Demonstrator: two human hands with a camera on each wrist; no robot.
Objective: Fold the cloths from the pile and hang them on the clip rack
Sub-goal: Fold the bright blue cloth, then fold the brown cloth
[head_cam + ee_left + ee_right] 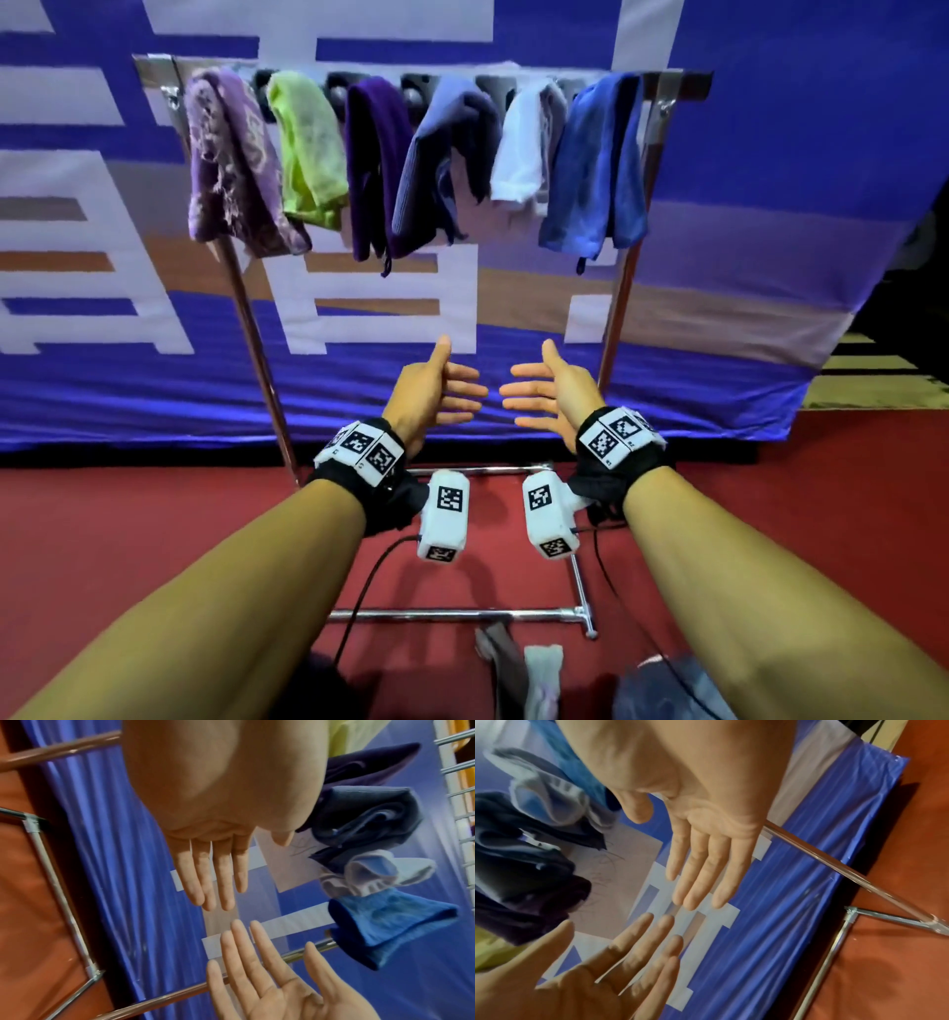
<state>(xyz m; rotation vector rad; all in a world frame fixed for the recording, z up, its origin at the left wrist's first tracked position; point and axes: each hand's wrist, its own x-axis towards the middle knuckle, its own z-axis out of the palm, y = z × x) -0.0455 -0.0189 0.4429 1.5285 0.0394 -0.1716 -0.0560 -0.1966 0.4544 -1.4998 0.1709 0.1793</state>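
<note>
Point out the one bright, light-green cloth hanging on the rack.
The lime-green cloth, second from the rack's left end, between two purple cloths; every other hanging cloth is purple, blue or white.

— Hanging on the rack (624, 288): six cloths (313, 149).
— Lying on the floor: two more cloths (542, 673), maybe a third at the edge.
— Reaching forward: two hands (436, 393), each wearing one wrist camera (444, 516).

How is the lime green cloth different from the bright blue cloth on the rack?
The lime green cloth hangs second from the left on the rack; the bright blue cloth hangs at the right end. The green one hangs shorter; the blue one reaches lower. Both hang folded from the rack's top bar.
</note>
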